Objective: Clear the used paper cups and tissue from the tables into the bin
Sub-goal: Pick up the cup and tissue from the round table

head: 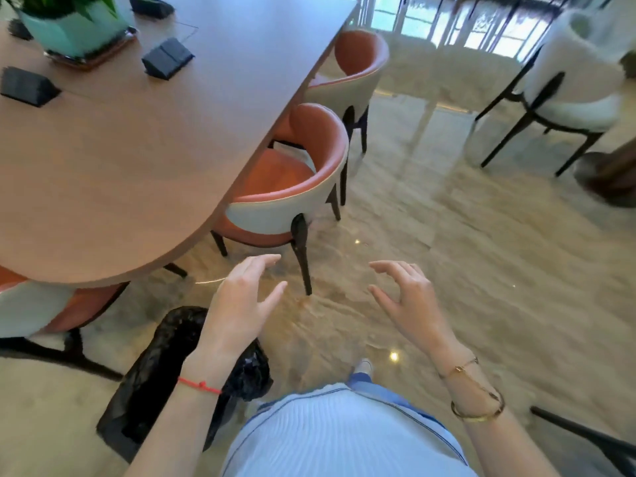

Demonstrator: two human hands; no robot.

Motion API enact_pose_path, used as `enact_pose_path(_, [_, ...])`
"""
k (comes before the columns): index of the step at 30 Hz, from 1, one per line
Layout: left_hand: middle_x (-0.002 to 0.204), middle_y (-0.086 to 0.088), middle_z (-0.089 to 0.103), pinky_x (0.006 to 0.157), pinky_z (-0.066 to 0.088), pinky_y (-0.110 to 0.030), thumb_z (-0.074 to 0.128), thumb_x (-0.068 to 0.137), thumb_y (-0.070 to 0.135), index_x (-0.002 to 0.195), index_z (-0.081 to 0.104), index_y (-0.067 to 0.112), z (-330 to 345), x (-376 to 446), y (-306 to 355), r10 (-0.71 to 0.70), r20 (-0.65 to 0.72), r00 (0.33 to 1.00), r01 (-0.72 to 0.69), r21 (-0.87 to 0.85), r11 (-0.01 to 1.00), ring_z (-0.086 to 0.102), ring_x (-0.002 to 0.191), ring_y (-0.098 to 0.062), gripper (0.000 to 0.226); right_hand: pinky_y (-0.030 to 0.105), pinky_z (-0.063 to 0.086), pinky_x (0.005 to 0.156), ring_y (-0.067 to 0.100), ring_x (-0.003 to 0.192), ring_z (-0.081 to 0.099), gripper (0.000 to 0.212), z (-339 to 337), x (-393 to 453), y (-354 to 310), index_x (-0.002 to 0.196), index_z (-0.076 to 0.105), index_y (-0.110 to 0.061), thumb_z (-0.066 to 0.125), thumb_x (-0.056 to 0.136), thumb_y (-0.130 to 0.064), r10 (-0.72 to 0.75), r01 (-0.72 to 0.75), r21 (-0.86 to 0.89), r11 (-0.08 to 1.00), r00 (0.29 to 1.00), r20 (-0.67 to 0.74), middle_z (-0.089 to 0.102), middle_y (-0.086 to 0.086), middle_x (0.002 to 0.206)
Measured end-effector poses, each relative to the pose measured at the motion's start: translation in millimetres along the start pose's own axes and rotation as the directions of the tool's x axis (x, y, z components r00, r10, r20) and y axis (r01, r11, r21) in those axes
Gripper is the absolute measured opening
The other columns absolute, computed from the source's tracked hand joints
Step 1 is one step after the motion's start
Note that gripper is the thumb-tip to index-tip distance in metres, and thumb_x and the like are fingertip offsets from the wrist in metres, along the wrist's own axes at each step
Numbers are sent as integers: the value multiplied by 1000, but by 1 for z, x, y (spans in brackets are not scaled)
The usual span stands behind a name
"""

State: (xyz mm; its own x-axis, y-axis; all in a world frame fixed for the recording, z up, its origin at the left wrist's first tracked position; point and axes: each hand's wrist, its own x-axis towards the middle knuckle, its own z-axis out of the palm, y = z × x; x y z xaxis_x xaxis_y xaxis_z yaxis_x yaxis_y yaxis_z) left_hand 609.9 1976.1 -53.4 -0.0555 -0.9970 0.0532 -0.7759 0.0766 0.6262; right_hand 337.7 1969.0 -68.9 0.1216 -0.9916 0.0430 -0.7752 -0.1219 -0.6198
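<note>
My left hand (241,301) and my right hand (409,297) are both raised over the marble floor, fingers spread, holding nothing. Under my left forearm stands a bin lined with a black plastic bag (155,376), at the lower left near the table's rounded end. The long brown wooden table (144,160) fills the upper left. No paper cup or tissue shows on the part of it in view.
On the table sit a green potted plant (72,25) on a tray and three black wedge-shaped boxes (167,58). Orange and cream chairs (292,187) are tucked along the table's right side. A white chair (571,80) stands at the upper right.
</note>
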Motion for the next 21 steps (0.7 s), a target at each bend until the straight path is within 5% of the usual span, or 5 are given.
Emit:
enact_pose_path(6, [125, 9, 61, 101, 47, -29, 68, 87, 28, 129, 57, 22, 77, 56, 85, 116, 87, 989, -112, -40, 993, 54, 116, -5, 44, 23, 41, 91, 15, 101, 57, 30, -69, -8, 89, 112, 65, -16, 73, 83, -18, 123, -127, -21, 992, 983, -135, 66, -4, 105])
enact_pose_path(11, [123, 10, 60, 98, 36, -14, 68, 88, 27, 127, 58, 22, 125, 103, 145, 212, 178, 961, -205, -57, 977, 53, 116, -4, 41, 18, 37, 91, 13, 103, 55, 30, -116, -10, 146, 114, 64, -19, 70, 85, -21, 238, -248, -21, 969, 948, -212, 64, -7, 107])
enact_pose_path(16, [122, 8, 60, 100, 44, -28, 68, 87, 26, 126, 59, 20, 164, 160, 196, 310, 268, 912, -300, -79, 951, 55, 114, -8, 40, 15, 35, 91, 13, 103, 55, 31, -150, 4, 188, 115, 64, -19, 70, 85, -21, 360, -370, 22, 929, 886, -293, 65, -6, 107])
enact_pose_path(21, [120, 9, 61, 95, 44, -23, 69, 86, 25, 124, 60, 19, 203, 234, 237, 385, 313, 868, -369, -113, 923, 56, 111, -7, 40, 17, 37, 91, 13, 103, 55, 29, -177, 43, 232, 114, 64, -18, 70, 85, -20, 431, -438, 67, 896, 828, -359, 65, -6, 107])
